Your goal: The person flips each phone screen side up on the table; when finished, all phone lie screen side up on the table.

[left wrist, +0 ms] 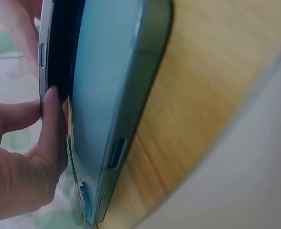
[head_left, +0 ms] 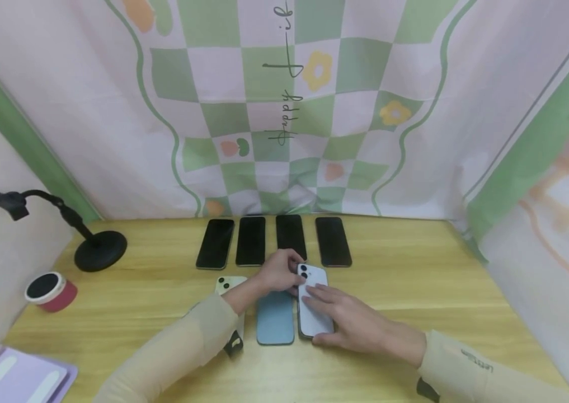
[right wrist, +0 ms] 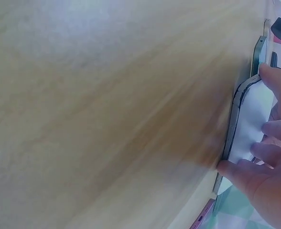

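Steadying the white phone (head_left: 314, 323) takes both hands here: it sits back-up over the bench (head_left: 400, 268), just right of the blue phone (head_left: 275, 323), with its lenses (head_left: 304, 271) at the far end. The left hand (head_left: 278, 272) pinches its left edge near those lenses; the left wrist view shows one finger against the dark underside and another digit at the rim, so this side stands off the bench. The right hand (head_left: 351, 314) holds it from the other side, two fingertips bent onto the back and the outer digits at the edges. Whether the right edge touches the bench, I cannot tell.

Expect a stiff slab, modest in weight but dense for its thinness. The smooth back probably slides under a flat fingertip, and glass on the underside could crack or scratch if dropped. Better to take hold by the long side edges, thumb opposite fingers, clear of the lenses and with little squeeze on the side buttons.

Left of the blue phone, the yellow phone (head_left: 234, 281) is partly hidden by the left arm. Four dark phones (head_left: 251, 242) lie in a row beyond.
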`<action>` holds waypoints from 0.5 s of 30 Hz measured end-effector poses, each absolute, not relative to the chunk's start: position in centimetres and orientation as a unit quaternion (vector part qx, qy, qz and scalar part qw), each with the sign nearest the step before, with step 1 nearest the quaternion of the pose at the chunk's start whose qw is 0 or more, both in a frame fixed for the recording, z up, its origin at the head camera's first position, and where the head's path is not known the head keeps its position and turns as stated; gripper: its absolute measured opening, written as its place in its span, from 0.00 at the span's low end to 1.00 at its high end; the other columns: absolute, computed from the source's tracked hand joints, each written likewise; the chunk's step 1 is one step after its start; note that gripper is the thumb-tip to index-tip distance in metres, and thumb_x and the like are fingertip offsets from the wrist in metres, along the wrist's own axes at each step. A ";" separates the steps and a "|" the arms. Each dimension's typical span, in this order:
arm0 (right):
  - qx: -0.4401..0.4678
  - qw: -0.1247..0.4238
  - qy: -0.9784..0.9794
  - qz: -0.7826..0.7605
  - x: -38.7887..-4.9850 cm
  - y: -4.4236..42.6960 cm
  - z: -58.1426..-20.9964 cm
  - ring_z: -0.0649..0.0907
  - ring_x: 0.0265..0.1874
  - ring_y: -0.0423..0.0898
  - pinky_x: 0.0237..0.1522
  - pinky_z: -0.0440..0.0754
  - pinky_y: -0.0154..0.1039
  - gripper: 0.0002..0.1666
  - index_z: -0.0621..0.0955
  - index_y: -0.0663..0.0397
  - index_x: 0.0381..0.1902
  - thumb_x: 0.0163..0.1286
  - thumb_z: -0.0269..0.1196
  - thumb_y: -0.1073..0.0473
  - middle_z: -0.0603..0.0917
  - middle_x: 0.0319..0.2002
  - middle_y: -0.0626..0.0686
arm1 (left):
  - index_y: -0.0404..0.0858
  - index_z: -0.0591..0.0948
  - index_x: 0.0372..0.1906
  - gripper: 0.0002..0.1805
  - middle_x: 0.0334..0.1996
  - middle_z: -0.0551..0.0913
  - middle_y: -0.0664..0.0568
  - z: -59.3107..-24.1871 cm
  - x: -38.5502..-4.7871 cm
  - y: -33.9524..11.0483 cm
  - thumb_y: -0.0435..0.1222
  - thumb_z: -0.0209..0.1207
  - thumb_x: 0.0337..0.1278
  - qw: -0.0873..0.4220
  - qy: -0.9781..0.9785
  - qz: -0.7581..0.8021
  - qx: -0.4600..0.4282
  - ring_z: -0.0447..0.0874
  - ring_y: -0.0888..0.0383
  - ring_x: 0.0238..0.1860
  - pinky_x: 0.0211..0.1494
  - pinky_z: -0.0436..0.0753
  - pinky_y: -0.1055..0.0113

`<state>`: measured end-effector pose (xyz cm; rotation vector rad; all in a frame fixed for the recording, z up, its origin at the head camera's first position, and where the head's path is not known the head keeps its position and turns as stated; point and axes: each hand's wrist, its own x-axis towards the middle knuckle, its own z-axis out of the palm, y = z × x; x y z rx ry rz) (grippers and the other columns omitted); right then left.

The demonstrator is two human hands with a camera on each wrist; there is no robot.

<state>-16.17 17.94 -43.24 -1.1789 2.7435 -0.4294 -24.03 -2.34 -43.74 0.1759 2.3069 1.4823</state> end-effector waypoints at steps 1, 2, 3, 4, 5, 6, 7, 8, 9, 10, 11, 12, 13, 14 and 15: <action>-0.390 0.062 0.908 -0.142 -16.2 18.0 -43.2 0.75 0.73 0.64 0.71 0.77 0.59 0.46 0.73 0.59 0.73 0.65 0.71 0.41 0.72 0.76 0.64 | 0.30 0.79 0.57 0.23 0.44 0.85 0.39 -43.7 -24.0 -2.2 0.22 0.68 0.54 0.193 0.823 0.530 0.062 0.88 0.53 0.31 0.32 0.91 0.66; -0.389 0.060 0.908 -0.144 -16.1 17.9 -43.2 0.75 0.73 0.64 0.71 0.77 0.59 0.45 0.73 0.60 0.73 0.67 0.70 0.40 0.72 0.75 0.64 | 0.30 0.80 0.56 0.22 0.43 0.85 0.39 -43.6 -24.0 -2.2 0.22 0.68 0.54 0.191 0.825 0.529 0.060 0.88 0.53 0.31 0.31 0.91 0.66; -0.386 0.059 0.909 -0.149 -16.1 17.9 -43.1 0.76 0.72 0.63 0.70 0.78 0.59 0.44 0.74 0.60 0.73 0.68 0.69 0.40 0.73 0.75 0.64 | 0.30 0.80 0.55 0.22 0.42 0.85 0.40 -43.5 -23.9 -2.0 0.21 0.67 0.54 0.188 0.827 0.526 0.059 0.88 0.53 0.31 0.30 0.90 0.66; -0.382 0.057 0.909 -0.158 -16.1 17.9 -42.9 0.78 0.71 0.62 0.69 0.79 0.58 0.43 0.74 0.60 0.73 0.70 0.68 0.40 0.75 0.74 0.64 | 0.30 0.80 0.55 0.21 0.41 0.85 0.40 -43.3 -23.9 -1.9 0.21 0.67 0.54 0.186 0.829 0.524 0.057 0.88 0.53 0.30 0.29 0.90 0.66; -0.375 0.054 0.910 -0.170 -16.1 18.0 -42.7 0.79 0.70 0.61 0.68 0.80 0.57 0.41 0.74 0.61 0.72 0.71 0.67 0.41 0.76 0.72 0.63 | 0.29 0.80 0.54 0.21 0.41 0.85 0.40 -43.1 -23.8 -1.8 0.21 0.67 0.53 0.184 0.832 0.521 0.055 0.88 0.53 0.30 0.29 0.90 0.66; -0.365 0.051 0.911 -0.184 -16.1 18.0 -42.5 0.80 0.69 0.60 0.67 0.81 0.56 0.39 0.75 0.61 0.71 0.73 0.66 0.42 0.78 0.71 0.63 | 0.29 0.80 0.54 0.21 0.40 0.85 0.40 -42.8 -23.8 -1.7 0.21 0.67 0.52 0.182 0.835 0.517 0.054 0.88 0.53 0.29 0.28 0.90 0.66; -0.354 0.047 0.912 -0.201 -16.1 18.0 -42.2 0.82 0.68 0.60 0.66 0.82 0.56 0.37 0.76 0.62 0.70 0.74 0.65 0.44 0.80 0.69 0.63 | 0.29 0.80 0.53 0.21 0.40 0.85 0.39 -42.4 -23.7 -1.6 0.20 0.67 0.52 0.178 0.840 0.509 0.055 0.89 0.52 0.28 0.27 0.89 0.66; -0.338 0.045 0.914 -0.222 -16.2 18.1 -41.9 0.84 0.65 0.60 0.63 0.84 0.55 0.34 0.77 0.62 0.69 0.75 0.64 0.46 0.81 0.67 0.64 | 0.28 0.81 0.53 0.21 0.40 0.86 0.39 -42.0 -23.7 -1.5 0.20 0.66 0.51 0.173 0.848 0.498 0.056 0.89 0.51 0.27 0.26 0.89 0.66; -0.321 0.045 0.914 -0.244 -16.2 18.2 -41.7 0.85 0.63 0.60 0.61 0.86 0.54 0.32 0.77 0.63 0.68 0.75 0.64 0.48 0.82 0.66 0.64 | 0.28 0.81 0.52 0.20 0.40 0.87 0.38 -41.6 -23.7 -1.4 0.21 0.66 0.50 0.168 0.856 0.485 0.059 0.90 0.50 0.26 0.26 0.89 0.65; -0.304 0.050 0.912 -0.271 -16.3 18.2 -41.4 0.86 0.61 0.62 0.58 0.87 0.53 0.30 0.78 0.64 0.67 0.76 0.63 0.50 0.82 0.65 0.65 | 0.27 0.81 0.52 0.20 0.40 0.88 0.37 -41.2 -23.8 -1.3 0.21 0.65 0.50 0.163 0.865 0.470 0.063 0.91 0.50 0.25 0.27 0.90 0.64; -0.289 0.054 0.909 -0.295 -16.3 18.3 -41.1 0.86 0.60 0.63 0.56 0.88 0.52 0.29 0.78 0.66 0.67 0.76 0.63 0.52 0.82 0.65 0.67 | 0.27 0.81 0.52 0.21 0.41 0.89 0.36 -40.8 -23.9 -1.2 0.21 0.64 0.50 0.159 0.876 0.450 0.067 0.91 0.50 0.25 0.28 0.90 0.63; -0.273 0.061 0.906 -0.317 -16.4 18.3 -41.0 0.87 0.58 0.64 0.55 0.89 0.51 0.28 0.78 0.67 0.66 0.76 0.63 0.53 0.82 0.65 0.68 | 0.27 0.82 0.53 0.21 0.41 0.90 0.36 -40.5 -24.0 -1.1 0.23 0.64 0.50 0.153 0.890 0.424 0.071 0.92 0.51 0.24 0.30 0.90 0.64; -0.262 0.068 0.901 -0.339 -16.4 18.3 -40.9 0.88 0.56 0.65 0.53 0.90 0.49 0.28 0.78 0.69 0.65 0.76 0.63 0.55 0.82 0.64 0.70 | 0.28 0.83 0.52 0.20 0.40 0.91 0.38 -40.1 -24.2 -1.0 0.24 0.63 0.51 0.148 0.904 0.394 0.076 0.92 0.53 0.23 0.32 0.90 0.66; -0.250 0.077 0.896 -0.360 -16.4 18.3 -40.8 0.88 0.55 0.65 0.51 0.90 0.47 0.27 0.78 0.70 0.65 0.76 0.63 0.56 0.81 0.64 0.71 | 0.30 0.83 0.51 0.18 0.37 0.92 0.40 -39.9 -24.4 -0.8 0.26 0.63 0.51 0.147 0.915 0.366 0.079 0.91 0.55 0.22 0.31 0.88 0.68; -0.239 0.085 0.890 -0.379 -16.5 18.3 -40.8 0.88 0.55 0.66 0.51 0.91 0.45 0.27 0.78 0.72 0.64 0.76 0.63 0.57 0.81 0.64 0.72 | 0.32 0.84 0.44 0.13 0.34 0.92 0.42 -39.7 -24.6 -0.6 0.27 0.62 0.51 0.149 0.925 0.340 0.085 0.91 0.56 0.20 0.29 0.84 0.71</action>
